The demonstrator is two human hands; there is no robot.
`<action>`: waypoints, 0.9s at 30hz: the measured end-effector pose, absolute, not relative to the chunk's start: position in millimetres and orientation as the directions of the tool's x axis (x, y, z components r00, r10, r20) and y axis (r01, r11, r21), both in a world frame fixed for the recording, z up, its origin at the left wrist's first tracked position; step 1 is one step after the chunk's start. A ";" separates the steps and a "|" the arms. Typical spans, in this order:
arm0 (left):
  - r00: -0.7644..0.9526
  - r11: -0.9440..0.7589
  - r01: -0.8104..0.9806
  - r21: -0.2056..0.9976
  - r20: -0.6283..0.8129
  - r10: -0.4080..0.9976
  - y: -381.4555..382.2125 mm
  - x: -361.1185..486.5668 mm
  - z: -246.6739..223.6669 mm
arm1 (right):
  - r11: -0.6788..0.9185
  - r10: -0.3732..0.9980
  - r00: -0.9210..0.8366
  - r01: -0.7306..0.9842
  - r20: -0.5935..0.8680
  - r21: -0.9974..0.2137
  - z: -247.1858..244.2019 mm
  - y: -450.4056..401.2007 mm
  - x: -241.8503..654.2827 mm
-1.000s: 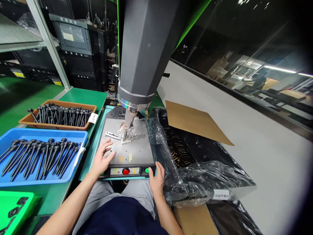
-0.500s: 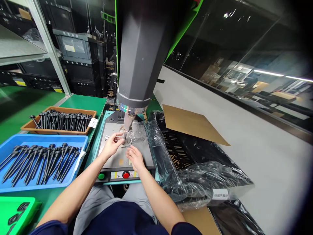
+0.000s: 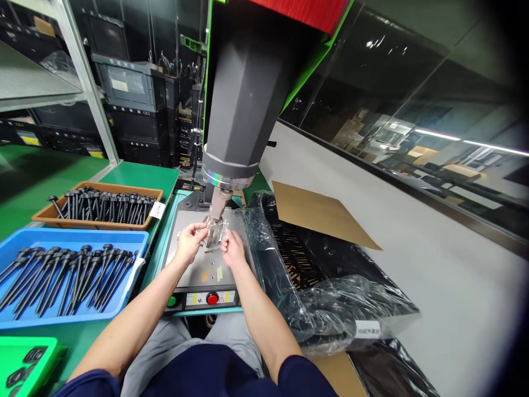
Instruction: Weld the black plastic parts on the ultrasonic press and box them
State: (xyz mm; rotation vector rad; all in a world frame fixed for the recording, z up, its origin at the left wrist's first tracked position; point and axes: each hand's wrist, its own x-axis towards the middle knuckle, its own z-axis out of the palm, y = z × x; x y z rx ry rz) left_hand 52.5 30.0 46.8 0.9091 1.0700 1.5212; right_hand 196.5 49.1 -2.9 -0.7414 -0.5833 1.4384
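The person's left hand [image 3: 190, 243] is on the left side of a small metal holder [image 3: 211, 240], with its fingers bent. The right hand [image 3: 232, 248] is on the other side, with its fingers curled in. It is too small to tell if either hand pinches anything. The holder sits on a flat gray plate [image 3: 188, 271], right below the metal tip [image 3: 219, 203] of a big machine [image 3: 243, 105]. Shiny clear plastic [image 3: 264, 237] lies near the right hand. A red button [image 3: 212, 298] is on the plate's front. On the green counter [image 3: 142, 172], a blue tray [image 3: 82, 236] and a brown tray [image 3: 97, 221] hold long black parts [image 3: 109, 203].
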 end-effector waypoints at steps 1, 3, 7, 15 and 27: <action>-0.191 -0.089 -0.304 0.949 0.031 0.981 30.2 52.1 47.6 | 0.075 0.986 0.167 -0.563 -0.024 -0.823 -1.9 53.4 194.8; -0.179 -0.088 -0.284 0.955 0.038 0.983 31.1 51.1 49.0 | 0.212 0.945 0.310 -0.328 0.106 -0.921 0.6 62.5 193.6; -0.147 -0.088 -0.277 0.957 0.048 0.988 32.7 50.1 51.9 | 0.376 0.900 0.190 0.119 0.393 -0.919 7.0 78.0 196.0; -0.134 -0.108 -0.224 0.969 0.079 0.988 32.8 49.9 53.9 | 0.372 0.912 0.079 0.252 0.402 -0.893 15.6 96.9 188.3; -0.145 -0.093 -0.120 0.988 0.075 0.987 24.1 46.5 50.0 | 0.419 0.880 0.162 0.179 0.447 -0.890 23.6 33.3 197.2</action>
